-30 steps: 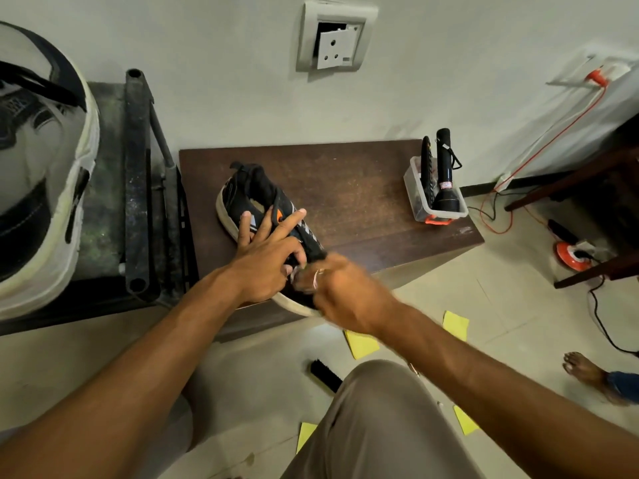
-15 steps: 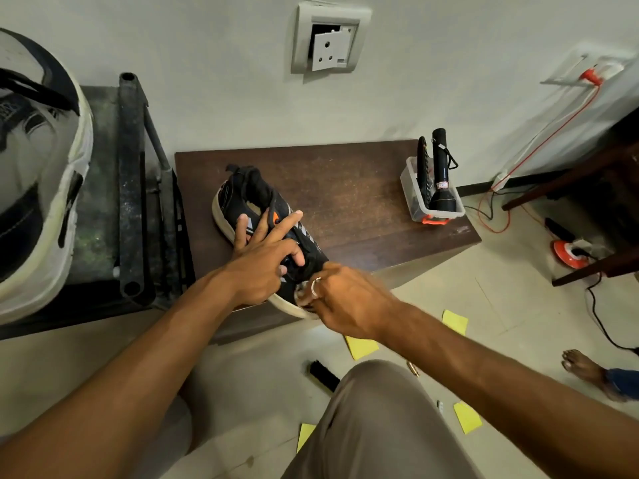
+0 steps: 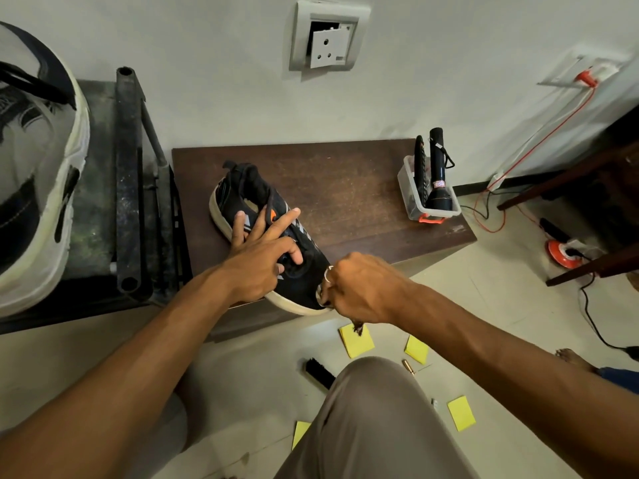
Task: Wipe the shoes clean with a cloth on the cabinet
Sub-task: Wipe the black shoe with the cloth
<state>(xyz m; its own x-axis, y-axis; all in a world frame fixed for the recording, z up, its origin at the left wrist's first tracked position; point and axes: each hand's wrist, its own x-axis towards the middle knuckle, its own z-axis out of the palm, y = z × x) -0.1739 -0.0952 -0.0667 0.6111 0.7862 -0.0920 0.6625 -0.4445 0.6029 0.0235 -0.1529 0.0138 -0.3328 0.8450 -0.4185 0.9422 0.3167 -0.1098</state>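
- Head view: black fabric sneaker with cream rubber sole and orange accent [image 3: 262,216] lies on the dark brown wooden cabinet top [image 3: 349,195], heel toward the wall, toe at the near edge.
- Left hand [image 3: 257,264] presses down on the sneaker's laced middle, fingers spread and released, thumb curled onto the upper.
- Right hand [image 3: 359,288] is clenched at the sneaker's toe, touching the sole rim; ring on one finger. A dark scrap [image 3: 358,328] pokes out under the fist, cannot tell if it is the cloth.
- Clear plastic tub [image 3: 408,191] with a black torch [image 3: 438,178] sits at the cabinet's right end, well apart from the sneaker.
- Yellow paper notes [image 3: 356,342] and a black brush [image 3: 320,369] lie on the tiled floor.
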